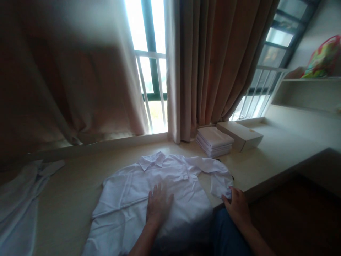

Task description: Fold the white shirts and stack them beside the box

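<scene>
A white collared shirt [138,192] lies spread face down on a pale wooden surface [66,188], collar toward the window. My left hand [158,206] rests flat on the shirt's middle, fingers stretched out. My right hand [237,208] is at the surface's near edge, its fingers closed on the cuff end of the shirt's right sleeve [218,177], which is folded back across the surface.
A stack of folded white shirts [214,141] sits by the curtain [210,64], with a pale flat box [239,135] beside it. More white cloth [18,202] lies at the far left. A shelf [309,92] with a colourful bag [323,58] stands at right.
</scene>
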Available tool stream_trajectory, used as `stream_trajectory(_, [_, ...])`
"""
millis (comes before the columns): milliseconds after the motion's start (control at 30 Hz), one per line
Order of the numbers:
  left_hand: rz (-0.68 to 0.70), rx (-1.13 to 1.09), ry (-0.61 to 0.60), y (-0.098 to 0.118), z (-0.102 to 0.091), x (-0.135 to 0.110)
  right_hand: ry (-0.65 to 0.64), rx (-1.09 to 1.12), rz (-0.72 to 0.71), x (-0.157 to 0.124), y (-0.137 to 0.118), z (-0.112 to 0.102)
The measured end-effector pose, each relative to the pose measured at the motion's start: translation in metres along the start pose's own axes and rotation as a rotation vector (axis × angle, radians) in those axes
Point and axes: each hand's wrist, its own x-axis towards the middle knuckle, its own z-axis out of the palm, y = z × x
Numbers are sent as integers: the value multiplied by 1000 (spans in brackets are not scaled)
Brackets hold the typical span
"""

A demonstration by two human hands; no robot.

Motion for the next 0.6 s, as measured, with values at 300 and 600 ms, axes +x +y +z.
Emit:
stream_trajectory(300, [-8, 11, 40, 3, 1, -1, -150, 181, 56, 2, -4, 9])
stream_trajectory(600, [-3, 1, 59, 2, 0, -2, 45, 542, 82, 26, -75, -16])
